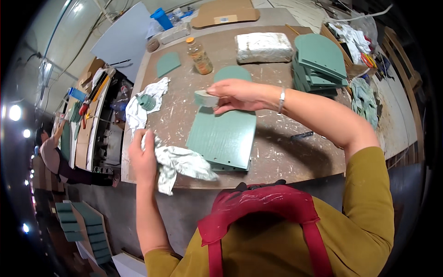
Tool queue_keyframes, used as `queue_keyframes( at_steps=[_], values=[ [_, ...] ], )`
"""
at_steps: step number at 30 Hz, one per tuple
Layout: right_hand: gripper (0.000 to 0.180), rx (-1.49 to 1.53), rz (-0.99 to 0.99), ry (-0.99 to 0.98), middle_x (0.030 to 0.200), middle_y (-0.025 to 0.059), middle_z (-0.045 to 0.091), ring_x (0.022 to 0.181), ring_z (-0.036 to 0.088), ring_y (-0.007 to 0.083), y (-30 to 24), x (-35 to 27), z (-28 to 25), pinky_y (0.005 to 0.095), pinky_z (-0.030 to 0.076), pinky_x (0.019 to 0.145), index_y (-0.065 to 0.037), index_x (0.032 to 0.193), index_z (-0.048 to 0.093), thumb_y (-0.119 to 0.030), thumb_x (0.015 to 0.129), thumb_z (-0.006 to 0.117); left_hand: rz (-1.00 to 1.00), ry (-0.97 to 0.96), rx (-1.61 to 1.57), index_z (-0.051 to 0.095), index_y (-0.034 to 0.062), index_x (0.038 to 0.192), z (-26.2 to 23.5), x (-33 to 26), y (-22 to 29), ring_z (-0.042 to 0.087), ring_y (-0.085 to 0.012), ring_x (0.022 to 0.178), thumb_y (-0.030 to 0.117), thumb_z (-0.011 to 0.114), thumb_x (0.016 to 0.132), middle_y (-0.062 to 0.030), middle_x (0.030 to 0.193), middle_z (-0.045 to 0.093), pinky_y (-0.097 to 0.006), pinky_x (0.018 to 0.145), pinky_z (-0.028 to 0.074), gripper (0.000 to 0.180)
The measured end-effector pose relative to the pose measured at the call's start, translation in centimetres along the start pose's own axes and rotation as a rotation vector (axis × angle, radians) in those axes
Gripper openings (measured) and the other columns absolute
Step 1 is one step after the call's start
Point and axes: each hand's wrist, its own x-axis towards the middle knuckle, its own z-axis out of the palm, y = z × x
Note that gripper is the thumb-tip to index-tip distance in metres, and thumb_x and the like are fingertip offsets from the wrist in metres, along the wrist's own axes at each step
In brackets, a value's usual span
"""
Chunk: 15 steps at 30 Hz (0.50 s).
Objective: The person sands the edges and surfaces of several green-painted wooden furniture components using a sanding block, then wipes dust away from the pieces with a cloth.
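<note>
My right hand (pixel 237 95) pinches a small, curved, pale green piece (pixel 206 99) between thumb and fingers, above the green panels; its exact kind cannot be made out. Beneath it, a smooth green panel (pixel 224 136) with small holes along its near end lies on at least one more. Another rounded green panel end (pixel 233 74) shows just beyond my right hand. My left hand (pixel 142 154) is closed on a crumpled white rag (pixel 187 164), which hangs over the table's near left edge. Small round green pieces (pixel 146 102) rest on a second white cloth (pixel 159 87).
A stack of green panels (pixel 319 57) stands at the back right, beside a white wrapped block (pixel 264 47). A bottle with an orange cap (pixel 200 56) and a small green panel (pixel 168 63) occupy the back left. A dark tool (pixel 302 135) lies right. Another person (pixel 53 152) works far left.
</note>
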Motion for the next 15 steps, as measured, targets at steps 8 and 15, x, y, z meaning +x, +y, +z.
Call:
queue_keyframes(
  at_steps=[8, 15],
  values=[
    [0.039, -0.054, 0.005, 0.031, 0.118, 0.0051, 0.060, 0.102, 0.059, 0.0146, -0.5, -1.5, 0.4, 0.0305, 0.053, 0.096, -0.003, 0.131, 0.058, -0.022, 0.098, 0.065, 0.208, 0.086, 0.162, 0.061, -0.0010, 0.118, 6.1, 2.3, -11.9, 0.060, -0.0390, 0.106, 0.022, 0.062, 0.096, -0.0208, 0.112, 0.065, -0.045, 0.094, 0.045, 0.032],
    [0.045, -0.644, -0.108, -0.015, 0.112, 0.0036, 0.066, 0.100, 0.059, 0.0100, -4.9, 0.3, 0.8, 0.0268, 0.049, 0.087, -0.001, 0.129, 0.060, -0.026, 0.092, 0.071, 0.739, -0.473, 0.102, 0.064, 0.0099, 0.124, 4.8, -5.1, 3.5, 0.056, -0.0294, 0.124, 0.036, 0.076, 0.081, -0.0093, 0.134, 0.061, -0.047, 0.102, 0.042, 0.052]
  ],
)
